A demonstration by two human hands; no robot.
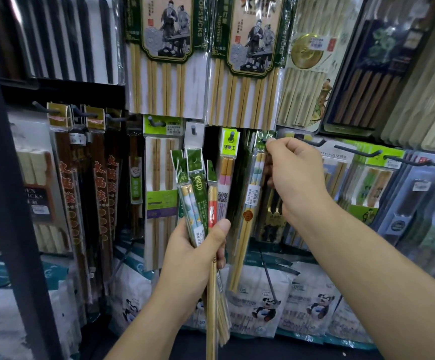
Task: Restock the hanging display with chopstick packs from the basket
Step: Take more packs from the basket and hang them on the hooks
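Hanging display (213, 141), pegged rows. Right hand (297, 178): grip pinched on chopstick pack (250, 203) header at peg (264, 139), pack hanging vertical below-left. Left hand (198, 250): grip clasping spare packs (198, 183) upright.

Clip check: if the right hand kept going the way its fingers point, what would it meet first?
The right hand, pinching the green header of a clear pack of pale chopsticks, would likely meet the dark metal peg at its fingertips first; depth is unclear.

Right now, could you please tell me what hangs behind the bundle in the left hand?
Directly behind the bundle hangs a white-topped pack; only its header shows, the contents are covered by the bundle and left hand.
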